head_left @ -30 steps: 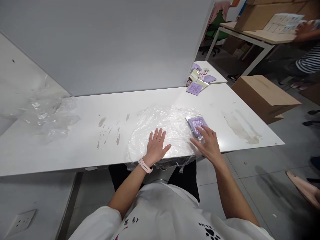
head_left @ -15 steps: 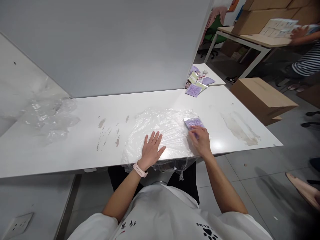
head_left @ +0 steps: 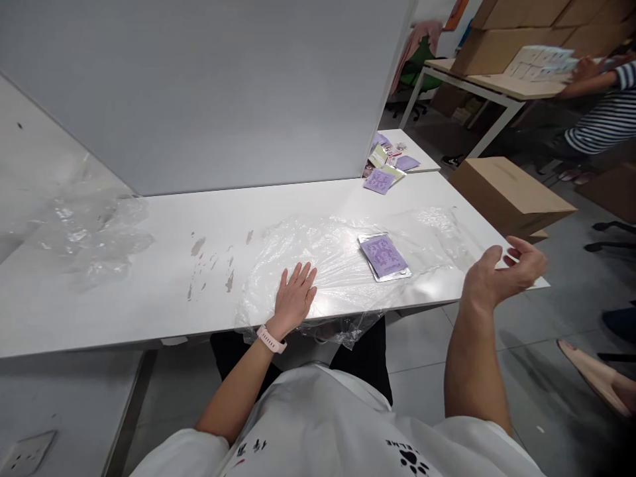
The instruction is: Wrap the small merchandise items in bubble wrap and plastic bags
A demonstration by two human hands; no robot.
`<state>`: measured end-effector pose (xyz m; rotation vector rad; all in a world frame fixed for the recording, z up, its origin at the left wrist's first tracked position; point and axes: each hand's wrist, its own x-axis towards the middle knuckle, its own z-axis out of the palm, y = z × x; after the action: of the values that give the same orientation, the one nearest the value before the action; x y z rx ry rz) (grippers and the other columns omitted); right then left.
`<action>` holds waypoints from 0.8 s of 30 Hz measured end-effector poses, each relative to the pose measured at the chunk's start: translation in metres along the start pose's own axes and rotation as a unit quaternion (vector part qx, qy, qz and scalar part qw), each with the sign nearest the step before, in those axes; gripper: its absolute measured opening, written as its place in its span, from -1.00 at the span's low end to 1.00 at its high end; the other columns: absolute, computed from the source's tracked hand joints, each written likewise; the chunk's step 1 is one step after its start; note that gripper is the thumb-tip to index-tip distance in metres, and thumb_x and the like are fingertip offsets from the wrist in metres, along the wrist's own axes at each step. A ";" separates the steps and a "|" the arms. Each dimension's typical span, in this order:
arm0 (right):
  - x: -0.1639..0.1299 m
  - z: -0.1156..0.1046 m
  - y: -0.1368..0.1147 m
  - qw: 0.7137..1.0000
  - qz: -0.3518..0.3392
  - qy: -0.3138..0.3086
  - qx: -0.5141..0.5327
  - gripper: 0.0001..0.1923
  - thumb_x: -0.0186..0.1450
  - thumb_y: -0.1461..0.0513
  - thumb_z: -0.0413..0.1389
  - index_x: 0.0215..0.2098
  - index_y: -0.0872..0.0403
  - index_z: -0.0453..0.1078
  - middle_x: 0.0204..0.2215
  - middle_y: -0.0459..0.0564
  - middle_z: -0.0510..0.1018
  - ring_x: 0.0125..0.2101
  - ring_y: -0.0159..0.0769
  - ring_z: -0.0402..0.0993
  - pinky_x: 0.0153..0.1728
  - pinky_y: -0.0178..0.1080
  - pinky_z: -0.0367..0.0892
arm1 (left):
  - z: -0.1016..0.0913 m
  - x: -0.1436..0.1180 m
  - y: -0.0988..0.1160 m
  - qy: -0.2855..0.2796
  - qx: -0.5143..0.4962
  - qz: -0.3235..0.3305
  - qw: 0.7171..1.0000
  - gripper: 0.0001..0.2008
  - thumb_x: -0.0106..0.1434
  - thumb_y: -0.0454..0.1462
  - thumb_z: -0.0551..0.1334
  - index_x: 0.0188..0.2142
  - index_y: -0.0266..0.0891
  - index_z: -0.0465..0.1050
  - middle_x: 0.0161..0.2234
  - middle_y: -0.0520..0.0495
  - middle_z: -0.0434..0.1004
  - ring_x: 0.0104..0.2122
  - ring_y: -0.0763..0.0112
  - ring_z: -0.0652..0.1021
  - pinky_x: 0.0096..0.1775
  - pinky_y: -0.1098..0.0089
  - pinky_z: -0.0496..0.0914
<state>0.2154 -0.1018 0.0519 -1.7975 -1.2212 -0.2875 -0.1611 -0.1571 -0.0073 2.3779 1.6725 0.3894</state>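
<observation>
A clear plastic sheet point(head_left: 328, 258) lies spread on the white table point(head_left: 163, 265) at its near edge. My left hand point(head_left: 294, 298) presses flat on the sheet's left part, fingers apart. A purple printed packet point(head_left: 383, 256) on a silvery backing lies under or on the sheet, just right of centre. My right hand point(head_left: 504, 270) is raised past the table's right corner with its fingers curled. The sheet's right side is drawn out towards it, and the thin edge in its fingers is hard to see.
Crumpled clear plastic point(head_left: 87, 228) lies at the table's far left. Several purple and green packets point(head_left: 385, 169) sit at the far right by the grey partition point(head_left: 209, 93). A cardboard box point(head_left: 507, 192) stands on the floor to the right. Another person in a striped sleeve point(head_left: 601, 112) works at a far table.
My right hand left the purple packet and swung right and up past the table corner. The sheet's right side stretched out rightward with it. My left hand stayed flat.
</observation>
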 end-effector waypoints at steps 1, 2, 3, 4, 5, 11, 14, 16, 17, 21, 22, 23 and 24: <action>-0.007 -0.001 -0.014 0.999 -0.017 0.019 0.020 -0.53 0.46 0.07 -0.23 0.12 0.18 0.28 0.03 0.39 0.41 0.02 0.04 0.42 0.00 0.07 0.38 | 0.000 0.000 0.000 0.001 0.000 0.000 1.000 -0.47 0.52 -0.12 -0.19 0.41 -0.12 0.06 0.42 -0.05 0.03 0.42 0.16 0.04 0.38 -0.06 -0.11; -0.016 0.000 -0.030 0.997 -0.051 -0.035 0.046 -0.57 0.46 0.05 -0.17 0.07 0.12 0.34 -0.03 0.28 0.48 -0.05 -0.03 0.47 -0.03 0.01 0.41 | 0.001 0.000 0.000 0.003 0.000 0.000 1.000 -0.47 0.52 -0.13 -0.19 0.41 -0.12 0.07 0.41 -0.05 0.04 0.42 0.17 0.05 0.38 -0.06 -0.11; -0.026 0.005 -0.046 0.985 -0.094 -0.133 0.056 -0.59 0.45 0.04 -0.11 0.07 0.08 0.36 -0.03 0.21 0.51 -0.05 -0.05 0.48 -0.01 0.01 0.41 | 0.001 0.000 -0.001 0.005 0.001 0.000 1.000 -0.47 0.52 -0.14 -0.20 0.41 -0.12 0.08 0.41 -0.05 0.04 0.42 0.17 0.05 0.39 -0.06 -0.11; -0.036 0.011 -0.060 0.962 -0.128 -0.239 0.032 -0.57 0.42 0.03 -0.05 0.13 0.06 0.35 0.06 0.20 0.49 0.05 0.01 0.44 0.05 0.07 0.38 | 0.002 0.000 -0.001 0.007 0.001 -0.001 1.000 -0.48 0.52 -0.15 -0.20 0.40 -0.11 0.08 0.41 -0.04 0.04 0.42 0.18 0.05 0.39 -0.05 -0.11; -0.045 0.020 -0.073 0.939 -0.146 -0.312 -0.021 -0.50 0.39 0.02 0.01 0.21 0.07 0.30 0.16 0.26 0.42 0.14 0.13 0.35 0.08 0.17 0.32 | 0.002 0.000 -0.001 0.008 0.002 -0.002 1.000 -0.48 0.52 -0.16 -0.20 0.40 -0.11 0.09 0.41 -0.04 0.04 0.41 0.18 0.05 0.39 -0.05 -0.11; -0.058 0.056 -0.092 0.840 -0.151 -0.476 -0.211 -0.28 0.37 0.21 -0.03 0.43 0.27 -0.10 0.25 0.56 0.23 0.18 0.34 0.27 -0.05 0.18 0.38 | 0.000 -0.003 -0.001 0.001 0.010 -0.004 1.000 -0.47 0.52 -0.16 -0.19 0.41 -0.15 0.07 0.42 -0.06 0.03 0.42 0.17 0.04 0.39 -0.06 -0.10; -0.052 0.056 -0.093 0.828 -0.169 -0.482 -0.232 -0.25 0.31 0.33 -0.04 0.43 0.27 -0.13 0.15 0.55 0.34 0.07 0.28 0.40 -0.13 0.09 0.41 | 0.000 -0.003 -0.002 0.007 0.010 -0.003 1.000 -0.48 0.52 -0.16 -0.19 0.41 -0.13 0.06 0.41 -0.06 0.03 0.41 0.17 0.05 0.38 -0.07 -0.09; -0.049 0.054 -0.093 0.828 -0.171 -0.480 -0.233 -0.24 0.28 0.38 -0.06 0.43 0.27 -0.11 0.09 0.52 0.39 0.00 0.23 0.45 -0.17 0.05 0.42 | 0.001 -0.003 -0.002 0.012 0.007 -0.003 1.000 -0.48 0.53 -0.16 -0.18 0.40 -0.13 0.08 0.41 -0.07 0.06 0.41 0.17 0.06 0.38 -0.07 -0.07; -0.046 0.051 -0.092 0.832 -0.167 -0.478 -0.226 -0.25 0.27 0.39 -0.06 0.42 0.26 -0.08 0.06 0.50 0.41 -0.05 0.20 0.48 -0.19 0.03 0.42 | 0.002 -0.003 -0.003 0.016 0.005 -0.003 1.000 -0.49 0.53 -0.17 -0.18 0.40 -0.13 0.09 0.40 -0.07 0.07 0.41 0.17 0.07 0.38 -0.07 -0.07; -0.024 0.040 -0.067 0.885 -0.103 -0.437 -0.121 -0.42 0.27 0.35 0.00 0.27 0.18 0.24 -0.06 0.32 0.53 -0.22 0.04 0.54 -0.22 -0.01 0.42 | 0.003 -0.007 -0.007 0.036 -0.002 0.004 0.999 -0.50 0.54 -0.19 -0.19 0.38 -0.11 0.14 0.37 -0.05 0.15 0.39 0.21 0.13 0.38 -0.04 -0.03; -0.015 0.038 -0.056 0.904 -0.067 -0.419 -0.058 -0.50 0.27 0.30 0.04 0.19 0.14 0.34 -0.11 0.25 0.56 -0.24 0.00 0.54 -0.22 -0.03 0.43 | 0.003 -0.010 -0.009 0.039 -0.001 0.005 0.999 -0.51 0.54 -0.20 -0.19 0.37 -0.11 0.15 0.37 -0.04 0.17 0.39 0.22 0.14 0.38 -0.03 -0.01; -0.004 0.038 -0.045 0.917 -0.021 -0.398 0.024 -0.56 0.26 0.24 0.11 0.11 0.11 0.41 -0.15 0.17 0.59 -0.24 -0.04 0.54 -0.21 -0.06 0.44 | 0.002 -0.014 -0.012 0.043 0.003 0.003 0.999 -0.51 0.54 -0.21 -0.19 0.37 -0.10 0.16 0.36 -0.03 0.18 0.38 0.22 0.15 0.38 -0.03 0.00; 0.008 0.039 -0.035 0.919 0.030 -0.374 0.121 -0.60 0.23 0.18 0.17 0.04 0.08 0.44 -0.18 0.11 0.60 -0.24 -0.09 0.54 -0.22 -0.10 0.45 | 0.002 -0.019 -0.015 0.046 0.008 -0.002 0.999 -0.51 0.54 -0.21 -0.18 0.37 -0.09 0.15 0.37 -0.03 0.17 0.38 0.23 0.15 0.37 -0.03 0.01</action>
<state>0.1793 -0.0632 0.0545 -1.7651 -1.6200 0.6270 -0.1798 -0.1697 -0.0153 2.4025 1.7244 0.4951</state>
